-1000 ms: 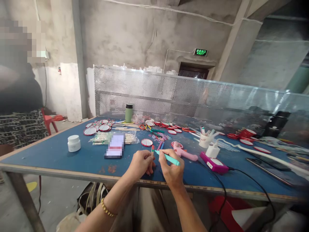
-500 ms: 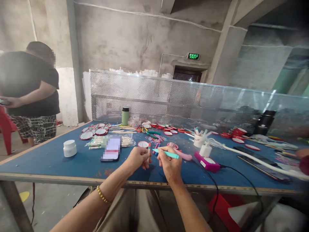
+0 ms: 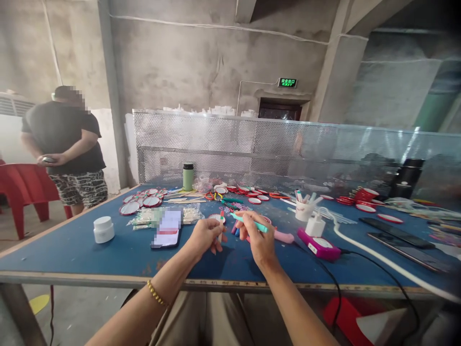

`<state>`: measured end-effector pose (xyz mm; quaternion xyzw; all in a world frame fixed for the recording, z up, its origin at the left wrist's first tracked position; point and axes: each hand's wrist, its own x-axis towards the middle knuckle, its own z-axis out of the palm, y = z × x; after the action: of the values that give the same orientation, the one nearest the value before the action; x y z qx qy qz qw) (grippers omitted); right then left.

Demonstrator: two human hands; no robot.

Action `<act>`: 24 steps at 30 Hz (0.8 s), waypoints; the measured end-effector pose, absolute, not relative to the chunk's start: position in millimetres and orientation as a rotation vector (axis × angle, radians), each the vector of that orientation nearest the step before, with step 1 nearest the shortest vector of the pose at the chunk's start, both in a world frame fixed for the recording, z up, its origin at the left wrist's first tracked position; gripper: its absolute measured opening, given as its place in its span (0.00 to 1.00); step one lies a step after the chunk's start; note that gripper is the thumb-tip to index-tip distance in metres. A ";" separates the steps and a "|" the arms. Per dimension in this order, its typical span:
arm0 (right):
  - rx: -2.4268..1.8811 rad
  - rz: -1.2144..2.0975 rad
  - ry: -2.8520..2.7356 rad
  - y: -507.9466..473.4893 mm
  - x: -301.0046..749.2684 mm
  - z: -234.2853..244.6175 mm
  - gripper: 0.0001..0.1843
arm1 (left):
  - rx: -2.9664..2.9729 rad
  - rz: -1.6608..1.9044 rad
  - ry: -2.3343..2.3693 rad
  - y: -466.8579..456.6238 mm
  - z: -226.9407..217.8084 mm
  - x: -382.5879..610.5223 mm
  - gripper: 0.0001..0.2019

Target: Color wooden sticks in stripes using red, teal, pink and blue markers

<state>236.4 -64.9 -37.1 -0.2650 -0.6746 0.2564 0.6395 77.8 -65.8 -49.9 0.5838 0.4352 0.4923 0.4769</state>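
My left hand (image 3: 206, 234) pinches a thin wooden stick (image 3: 221, 220) upright; its upper end carries red and green bands. Just to the right, my right hand (image 3: 257, 236) grips a turquoise marker pen (image 3: 260, 226) like a writing tool. The pen's tip points left, toward the stick, with a small gap between them. Behind the hands lie a round white disc with a red rim (image 3: 216, 217) and a scatter of small coloured pieces (image 3: 245, 207). A pink rounded handle (image 3: 284, 237) pokes out beside my right hand.
On the left are a white jar (image 3: 103, 229), a phone (image 3: 167, 228) and bagged sticks (image 3: 190, 214). A green bottle (image 3: 188, 177) stands at the back. Rightward are a cup of pens (image 3: 304, 209), a magenta box (image 3: 319, 245) and cables. A person (image 3: 66, 144) stands beyond the table's left end.
The person at the left has moved away, farther from the table. The view has shifted slightly. My hands keep hold of the stick and the marker, the pen tip still close to the stick.
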 end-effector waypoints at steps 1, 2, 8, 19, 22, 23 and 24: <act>-0.615 0.578 -1.548 -65.4 235.3 -37.6 0.14 | 1.439 1.200 1.063 -64.0 -47.0 77.5 0.14; -0.630 0.565 -1.553 -65.9 234.3 -38.5 0.14 | 1.455 1.199 1.061 -62.3 -44.3 77.2 0.13; -0.672 0.476 -1.565 -67.5 235.4 -43.4 0.11 | 1.542 1.177 1.060 -56.0 -42.4 77.5 0.10; -0.699 0.277 -1.637 -67.8 242.0 -41.5 0.13 | 1.670 1.070 1.095 -50.9 -57.5 66.1 0.12; -0.712 0.276 -1.646 -67.1 241.9 -44.5 0.14 | 1.635 1.063 1.056 -50.7 -60.4 64.2 0.12; -0.713 0.279 -1.656 -66.6 241.5 -45.8 0.14 | 1.622 1.064 1.038 -50.6 -61.2 65.0 0.13; -0.713 0.282 -1.668 -66.1 241.1 -47.0 0.13 | 1.611 1.064 1.021 -50.5 -62.0 66.3 0.14</act>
<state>241.1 -66.1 -47.0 -0.3084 -0.7217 0.1221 0.6075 66.3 -50.5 -62.0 0.6546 0.4148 0.4326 0.4608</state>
